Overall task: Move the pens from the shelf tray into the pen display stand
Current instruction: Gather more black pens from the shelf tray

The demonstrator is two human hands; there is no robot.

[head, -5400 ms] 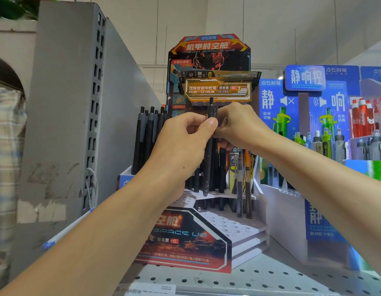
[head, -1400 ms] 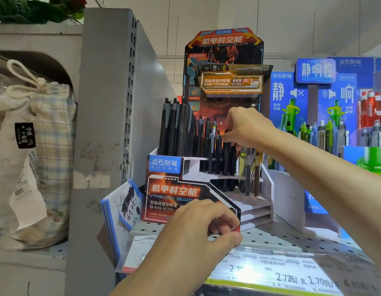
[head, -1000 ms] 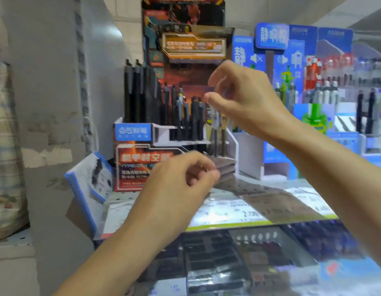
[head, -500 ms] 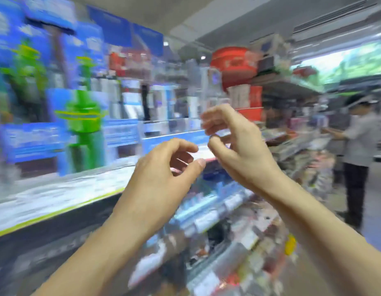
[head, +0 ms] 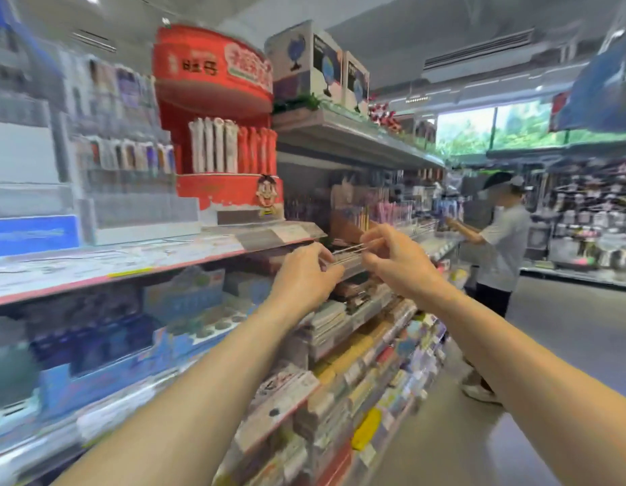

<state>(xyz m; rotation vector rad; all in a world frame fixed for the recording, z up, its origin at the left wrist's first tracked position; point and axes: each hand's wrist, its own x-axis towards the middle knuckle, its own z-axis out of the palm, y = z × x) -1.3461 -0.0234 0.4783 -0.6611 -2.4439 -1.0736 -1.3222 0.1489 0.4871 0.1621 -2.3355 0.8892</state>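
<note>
Red display stand [head: 220, 135] of pens at ten o'clock, both hands raised mid-aisle.

Left hand [head: 303, 275] and right hand [head: 395, 261] meet at centre, fingers curled, pinching a thin pale strip [head: 346, 252] between them; blur hides what it is. The task's pen stand and tray are out of sight. Another shopper [head: 497, 240] stands at three o'clock.
</note>
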